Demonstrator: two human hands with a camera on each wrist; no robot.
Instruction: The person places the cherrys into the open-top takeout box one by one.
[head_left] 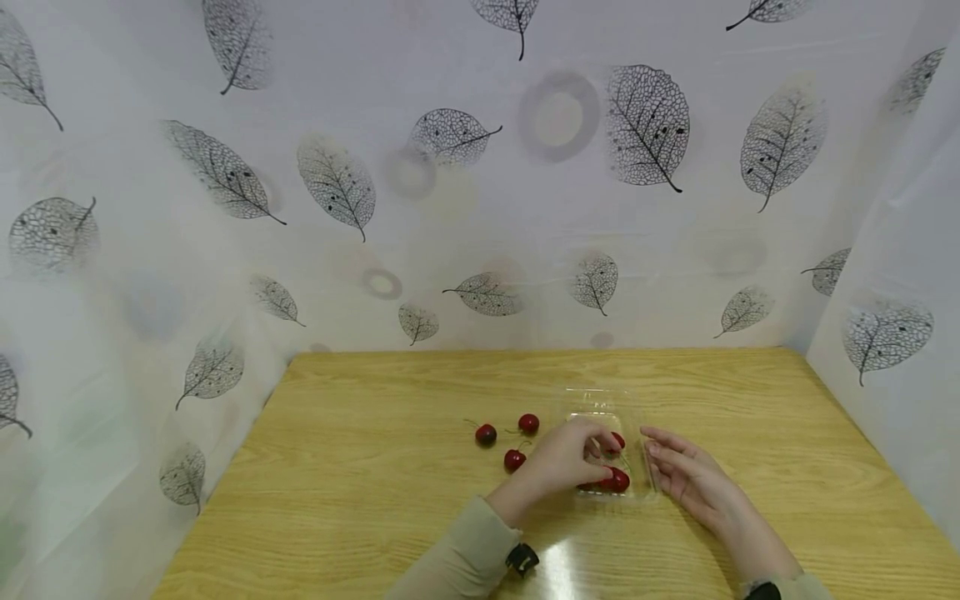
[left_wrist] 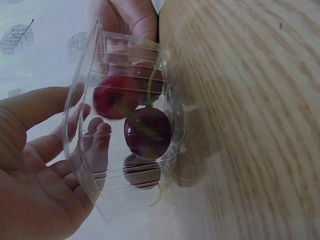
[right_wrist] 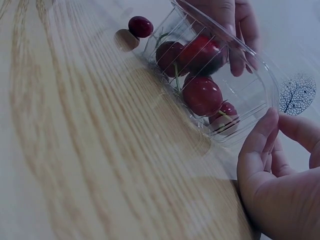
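A clear plastic box (head_left: 600, 498) holding several dark red cherries (right_wrist: 202, 95) stands on the wooden table. Over its left side reaches my left hand (head_left: 570, 454), thumb and fingers spread apart above the cherries. In the left wrist view that hand (left_wrist: 45, 170) has a gap between thumb and fingertips, with no cherry between them. My right hand (head_left: 693, 479) is at the box's right side. Thumb and forefinger of this hand (right_wrist: 280, 165) pinch the rim's corner in the right wrist view. Part of the box is hidden under the left hand.
Three loose cherries lie left of the box: one with its stem outward (head_left: 486, 435), one farther back (head_left: 528, 424), and one close to the left wrist (head_left: 514, 460). A leaf-patterned curtain (head_left: 480, 208) hangs behind and along both sides of the table (head_left: 360, 500).
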